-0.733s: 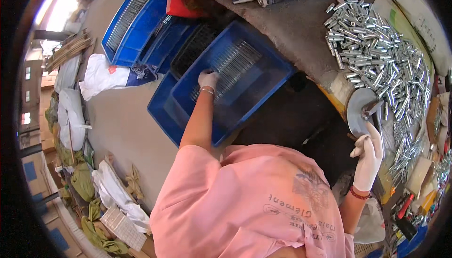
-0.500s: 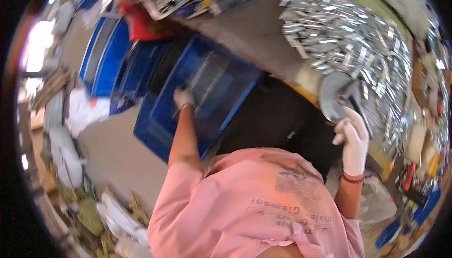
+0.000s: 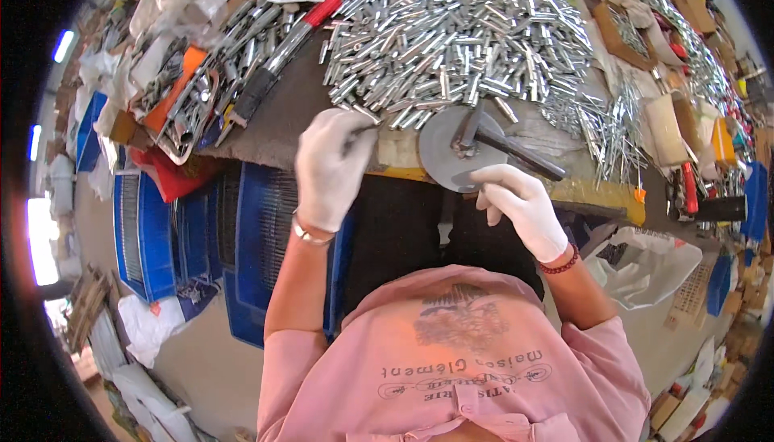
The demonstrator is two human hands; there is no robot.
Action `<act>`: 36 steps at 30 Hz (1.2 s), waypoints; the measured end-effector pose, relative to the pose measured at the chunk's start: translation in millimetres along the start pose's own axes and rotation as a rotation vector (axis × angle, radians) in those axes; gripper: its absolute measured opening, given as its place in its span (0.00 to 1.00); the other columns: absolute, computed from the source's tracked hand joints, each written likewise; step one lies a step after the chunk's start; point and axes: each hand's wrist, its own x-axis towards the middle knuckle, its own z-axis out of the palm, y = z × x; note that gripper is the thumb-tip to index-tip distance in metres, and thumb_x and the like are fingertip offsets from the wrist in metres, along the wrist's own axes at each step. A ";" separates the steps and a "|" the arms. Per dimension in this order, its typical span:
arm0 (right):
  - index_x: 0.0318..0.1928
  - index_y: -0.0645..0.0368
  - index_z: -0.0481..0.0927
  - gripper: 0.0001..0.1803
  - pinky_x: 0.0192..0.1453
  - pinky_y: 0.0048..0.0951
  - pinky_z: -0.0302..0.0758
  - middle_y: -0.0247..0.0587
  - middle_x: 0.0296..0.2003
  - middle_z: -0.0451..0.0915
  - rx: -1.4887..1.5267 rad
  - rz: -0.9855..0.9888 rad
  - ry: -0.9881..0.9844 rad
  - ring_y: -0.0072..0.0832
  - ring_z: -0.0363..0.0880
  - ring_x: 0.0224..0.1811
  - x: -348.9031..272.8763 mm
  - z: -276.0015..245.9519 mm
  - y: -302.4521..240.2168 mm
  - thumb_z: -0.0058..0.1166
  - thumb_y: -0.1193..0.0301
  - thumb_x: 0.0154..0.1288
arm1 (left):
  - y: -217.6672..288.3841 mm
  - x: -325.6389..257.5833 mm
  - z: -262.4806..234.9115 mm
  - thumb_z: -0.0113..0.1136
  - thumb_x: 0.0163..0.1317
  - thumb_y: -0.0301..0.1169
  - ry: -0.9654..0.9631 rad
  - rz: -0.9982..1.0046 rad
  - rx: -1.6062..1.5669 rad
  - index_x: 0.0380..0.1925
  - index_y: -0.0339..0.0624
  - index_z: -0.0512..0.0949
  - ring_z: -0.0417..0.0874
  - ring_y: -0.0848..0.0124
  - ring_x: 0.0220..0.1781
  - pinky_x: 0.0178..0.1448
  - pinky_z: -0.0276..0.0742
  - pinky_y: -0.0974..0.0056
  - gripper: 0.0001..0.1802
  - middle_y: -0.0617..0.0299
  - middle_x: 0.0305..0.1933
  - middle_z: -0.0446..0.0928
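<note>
Rod: you hold a thin metal rod in your left hand, just over the front edge of the worktop; its long axis runs from your fingers toward the right and slightly away from you, tip aimed at the pile of tubes.
Left hand fingers: gloved in white, curled and pinched around the rod's near end.
Right hand: your right hand, also gloved, rests at the front edge of the worktop, fingers bent loosely over the near rim of the round metal disc; you cannot tell whether they grip anything.
Hammer: a dark hammer lies across the disc, head on the disc, handle pointing right and toward you.
Hidden: most of the rod sits inside your glove; only a short stretch shows. The disc's near edge is covered by your right fingers.
Pile: short silver tubes heaped loose across the middle and back of the worktop, spilling to the right.
Blue crates: blue crates stand on the floor below the worktop's left front edge; they hold rows of thin dark rods, hard to make out.
Tray: a metal tray at the left end holds mixed metal parts.
</note>
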 end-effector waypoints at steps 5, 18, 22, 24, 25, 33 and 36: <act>0.58 0.61 0.90 0.12 0.40 0.22 0.80 0.29 0.38 0.87 -0.097 0.011 0.027 0.14 0.81 0.35 -19.0 -2.7 -4.9 0.57 0.73 0.83 | 21.2 45.1 60.1 0.73 0.60 0.25 -0.079 0.199 0.218 0.41 0.47 0.90 0.88 0.49 0.48 0.53 0.85 0.48 0.09 0.55 0.44 0.85; 0.44 0.52 0.90 0.05 0.50 0.45 0.87 0.44 0.43 0.89 -1.128 -0.420 0.862 0.47 0.91 0.45 -20.1 -107.1 -4.7 0.68 0.71 0.70 | 26.9 35.3 52.0 0.71 0.68 0.22 -0.204 -0.348 -0.465 0.52 0.36 0.85 0.86 0.73 0.45 0.50 0.84 0.65 0.13 0.61 0.49 0.85; 0.44 0.51 0.84 0.03 0.42 0.48 0.87 0.44 0.37 0.84 -1.361 -0.506 0.969 0.47 0.89 0.39 16.2 -129.5 6.2 0.62 0.70 0.72 | 45.7 8.0 49.6 0.66 0.72 0.26 -0.347 -0.405 -0.707 0.63 0.33 0.83 0.88 0.72 0.42 0.50 0.85 0.66 0.21 0.62 0.43 0.87; 0.48 0.52 0.83 0.06 0.43 0.48 0.88 0.45 0.39 0.85 -1.430 -0.391 0.920 0.47 0.90 0.40 32.1 -130.8 6.8 0.55 0.75 0.75 | 53.0 2.3 53.3 0.66 0.71 0.23 -0.450 -0.494 -0.577 0.61 0.33 0.86 0.89 0.72 0.39 0.46 0.86 0.67 0.19 0.62 0.41 0.88; 0.47 0.53 0.82 0.06 0.43 0.47 0.88 0.46 0.39 0.86 -1.407 -0.365 0.908 0.47 0.92 0.42 35.9 -130.7 7.3 0.53 0.75 0.76 | 56.0 -0.9 55.8 0.66 0.71 0.21 -0.452 -0.416 -0.591 0.57 0.33 0.87 0.90 0.72 0.42 0.48 0.86 0.66 0.16 0.61 0.43 0.89; 0.49 0.50 0.89 0.11 0.47 0.47 0.88 0.44 0.41 0.87 -1.136 -0.425 0.886 0.48 0.91 0.43 20.2 -125.3 -9.0 0.60 0.74 0.71 | 50.6 -10.4 51.7 0.75 0.66 0.25 -0.360 0.102 -0.076 0.41 0.43 0.92 0.90 0.50 0.46 0.52 0.85 0.51 0.05 0.53 0.42 0.88; 0.47 0.49 0.91 0.10 0.47 0.45 0.88 0.41 0.41 0.87 -0.975 -0.616 0.587 0.46 0.90 0.42 9.5 -89.6 -17.1 0.64 0.73 0.68 | 54.8 -9.5 50.1 0.76 0.65 0.28 -0.340 0.132 -0.045 0.38 0.45 0.92 0.89 0.52 0.44 0.49 0.84 0.51 0.03 0.56 0.38 0.86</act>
